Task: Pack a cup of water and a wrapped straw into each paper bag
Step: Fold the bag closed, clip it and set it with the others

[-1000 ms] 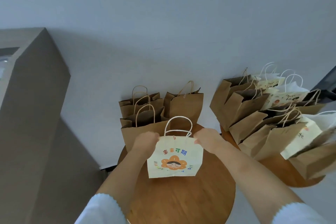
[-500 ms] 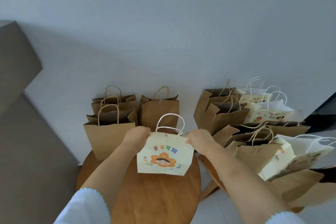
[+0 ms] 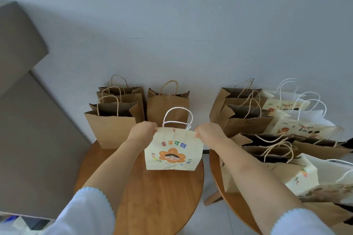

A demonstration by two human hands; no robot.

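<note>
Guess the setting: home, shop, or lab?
Probably a home room: two round wooden side tables against a plain wall, crowded with brown paper bags, and a grey upholstered block like a sofa.

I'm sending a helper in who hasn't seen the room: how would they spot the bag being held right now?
On the left round wooden table, in front of the plain brown bags, find the bag with the flower face, pinched at its top corners by the left hand and right hand. It alone there is cream with white handles.

Two round wooden tables point(image 3: 158, 196) beside grey wall point(image 3: 191, 25)
</note>
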